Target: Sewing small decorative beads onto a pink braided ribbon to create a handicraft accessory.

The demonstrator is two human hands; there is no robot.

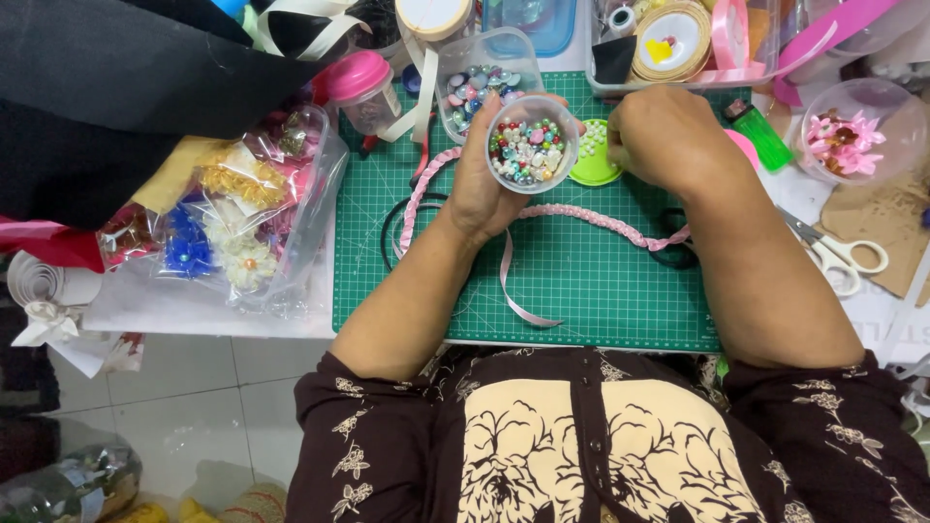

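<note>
My left hand (481, 184) holds a small clear round jar (531, 145) filled with coloured and pearl beads, mouth up, above a green cutting mat (601, 281). My right hand (666, 136) is curled beside the jar, fingertips down over a lime green lid (593, 160) holding white beads; whether it pinches a bead is hidden. A pink braided headband (601, 221) and a loose pink ribbon (518, 291) lie on the mat under my wrists.
A clear tub of flat gems (475, 82) and a pink-lidded jar (360, 89) stand behind. A plastic bag of fabric flowers (237, 218) lies left. Scissors (838, 254), a green lighter (760, 136) and a cup of pink flowers (852, 136) sit right.
</note>
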